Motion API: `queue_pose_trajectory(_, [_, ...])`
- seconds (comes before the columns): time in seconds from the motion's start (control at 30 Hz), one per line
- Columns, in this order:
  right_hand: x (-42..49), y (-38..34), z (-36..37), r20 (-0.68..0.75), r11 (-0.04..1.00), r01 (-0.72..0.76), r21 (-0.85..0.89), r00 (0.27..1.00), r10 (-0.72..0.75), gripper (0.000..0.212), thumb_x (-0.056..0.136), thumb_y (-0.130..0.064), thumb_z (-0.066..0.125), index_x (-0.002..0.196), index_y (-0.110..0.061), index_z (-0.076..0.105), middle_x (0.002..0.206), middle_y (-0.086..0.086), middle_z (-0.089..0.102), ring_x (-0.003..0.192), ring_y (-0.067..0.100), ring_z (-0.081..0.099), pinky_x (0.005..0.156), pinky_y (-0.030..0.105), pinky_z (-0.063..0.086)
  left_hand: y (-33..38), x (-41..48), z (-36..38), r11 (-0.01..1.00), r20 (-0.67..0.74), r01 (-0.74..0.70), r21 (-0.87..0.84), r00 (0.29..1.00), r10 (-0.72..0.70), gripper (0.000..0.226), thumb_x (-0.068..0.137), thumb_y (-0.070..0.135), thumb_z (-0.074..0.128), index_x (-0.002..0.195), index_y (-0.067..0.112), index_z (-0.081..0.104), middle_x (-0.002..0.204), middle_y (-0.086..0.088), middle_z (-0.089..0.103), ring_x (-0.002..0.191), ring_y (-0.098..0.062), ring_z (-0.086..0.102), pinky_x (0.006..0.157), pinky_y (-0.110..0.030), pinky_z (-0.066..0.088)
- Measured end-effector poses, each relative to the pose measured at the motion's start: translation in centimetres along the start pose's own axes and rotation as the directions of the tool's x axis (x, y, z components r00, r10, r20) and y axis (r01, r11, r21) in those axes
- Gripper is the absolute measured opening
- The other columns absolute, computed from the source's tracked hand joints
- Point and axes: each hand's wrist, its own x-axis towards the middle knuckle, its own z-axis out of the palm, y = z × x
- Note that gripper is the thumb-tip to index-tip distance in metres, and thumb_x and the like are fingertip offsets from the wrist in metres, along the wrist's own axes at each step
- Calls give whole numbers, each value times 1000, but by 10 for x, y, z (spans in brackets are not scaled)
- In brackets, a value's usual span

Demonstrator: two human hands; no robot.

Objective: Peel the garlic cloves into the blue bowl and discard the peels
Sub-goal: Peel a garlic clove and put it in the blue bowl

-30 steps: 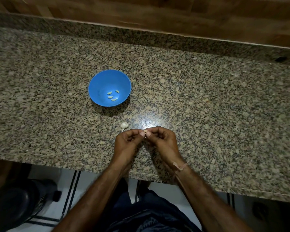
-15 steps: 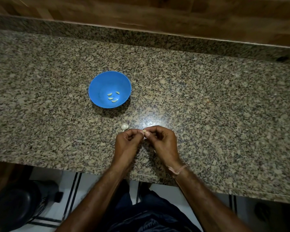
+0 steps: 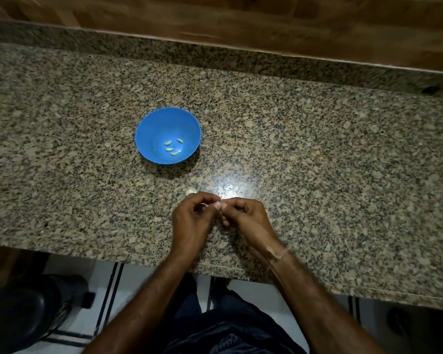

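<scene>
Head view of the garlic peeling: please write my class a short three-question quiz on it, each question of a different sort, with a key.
1. How many peeled cloves lie in the blue bowl?
2. True or false: the left hand and right hand meet at their fingertips, pinching the held clove between them.
3. The loose garlic piece on the counter lies: A) inside the bowl; B) between the bowl and the left hand; C) at the counter's far right end.
Key: 1. four. 2. true. 3. B.
</scene>
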Motion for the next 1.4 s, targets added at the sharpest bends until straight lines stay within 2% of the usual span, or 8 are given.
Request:
queue_pose_trajectory(0.47, [-3, 1, -2, 88, 885, 246, -394, 969, -230, 25, 103, -20, 63, 79, -14, 68, 67, -4, 61, 65, 6, 52, 61, 24, 40, -5, -1, -6, 995, 28, 84, 49, 996, -86, 13, 90, 15, 76, 78, 19, 74, 74, 5, 74, 74, -14, 71, 70, -28, 56])
queue_pose_trajectory(0.7, [2, 13, 2, 195, 465, 489, -738, 814, -547, 27, 100, -18, 61, 75, -12, 56, 67, -2, 50, 68, 14, 45, 62, 30, 34, -2, -2, 1, 757, 183, 561, -334, 827, -532, 12, 93, 4, 70, 82, 2, 74, 72, -10, 68, 68, -19, 57, 62, -25, 48])
queue_pose_trajectory(0.87, [-2, 9, 7, -9, 965, 81, -250, 996, -86, 33, 102, -21, 65, 70, -11, 60, 63, 0, 53, 61, 11, 47, 59, 26, 38, -9, -2, 0, 977, -26, 190, 100, 982, -188, 15, 91, 19, 76, 76, 19, 73, 70, 7, 74, 66, -5, 68, 63, -21, 53])
queue_pose_trajectory(0.97, [-4, 14, 10, -30, 896, 215, -388, 969, -246, 31, 101, -18, 65, 70, -16, 59, 64, -4, 54, 63, 9, 48, 62, 25, 39, -15, 1, 1, 951, 19, 309, -19, 951, -309, 16, 92, 18, 75, 76, 14, 74, 69, 3, 74, 67, -12, 68, 64, -25, 53])
queue_pose_trajectory(1.1, [0, 21, 8, 146, 456, 484, -747, 788, -598, 32, 99, -12, 65, 72, -18, 50, 67, -8, 44, 67, 14, 43, 61, 29, 30, -17, 2, 5, 686, 215, 629, -367, 774, -595, 23, 94, 7, 71, 72, 9, 78, 66, -6, 70, 63, -17, 58, 66, -30, 46])
queue_pose_trajectory(1.23, [1, 11, 8, -13, 920, 131, -369, 989, -146, 33, 101, -20, 66, 69, -12, 63, 61, -9, 58, 61, 8, 51, 60, 21, 39, -22, -5, 5, 949, -14, 302, -91, 952, -305, 13, 94, 19, 74, 82, 14, 74, 76, -2, 76, 74, -20, 73, 69, -33, 58])
queue_pose_trajectory(1.3, [-3, 8, 11, 14, 991, -82, -103, 996, 84, 33, 102, -18, 64, 71, -9, 63, 63, 0, 60, 63, 15, 51, 59, 27, 41, -25, -6, 5, 982, -59, 188, 38, 981, -185, 13, 94, 21, 74, 82, 16, 74, 75, 2, 76, 74, -17, 73, 66, -30, 58])
queue_pose_trajectory(1.4, [-3, 17, 12, 10, 842, 276, -463, 952, -307, 32, 102, -16, 63, 71, -16, 58, 66, -3, 57, 63, 12, 50, 59, 27, 41, -23, 1, 8, 833, 38, 488, -261, 867, -497, 17, 95, 19, 73, 81, 9, 74, 68, -5, 72, 60, -19, 65, 53, -26, 49])
